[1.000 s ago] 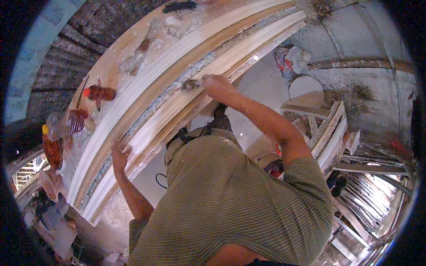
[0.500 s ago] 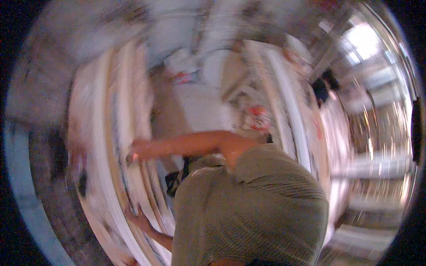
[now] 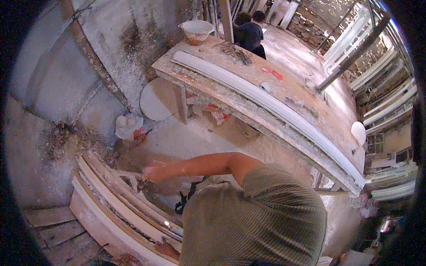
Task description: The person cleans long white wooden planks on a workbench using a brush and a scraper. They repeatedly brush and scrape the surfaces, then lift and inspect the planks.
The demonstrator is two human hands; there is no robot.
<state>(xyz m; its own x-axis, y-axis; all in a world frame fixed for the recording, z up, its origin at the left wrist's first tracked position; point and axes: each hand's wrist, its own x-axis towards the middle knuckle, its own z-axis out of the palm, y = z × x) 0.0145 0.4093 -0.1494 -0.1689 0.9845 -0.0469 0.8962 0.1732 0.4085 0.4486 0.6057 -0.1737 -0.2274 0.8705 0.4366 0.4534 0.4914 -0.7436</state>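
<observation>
Long wooden mould boards (image 3: 113, 213) lie side by side on a bench at the lower left, dusted with white. My left hand (image 3: 166, 249) rests on them near my body; its fingers lie along a board, partly hidden by my shirt. My right arm reaches across to the left, over the near end of the floor. At its end my right hand (image 3: 154, 171) is beside the far part of the boards, next to a crumpled greyish thing (image 3: 128, 178). The fingers of the right hand are blurred, so what they touch cannot be made out.
Ahead and to the right, a worktable (image 3: 204, 53) bears a long white plaster moulding (image 3: 266, 106) and a white bowl (image 3: 196, 32). A plastic bag (image 3: 129, 127) and a round board (image 3: 155, 99) are by the wall. A person (image 3: 250, 34) sits beyond the table.
My view has swung left and settled from heavy blur. The right hand has moved from over the boards to beyond their inner edge; the left hand remains at the boards.
</observation>
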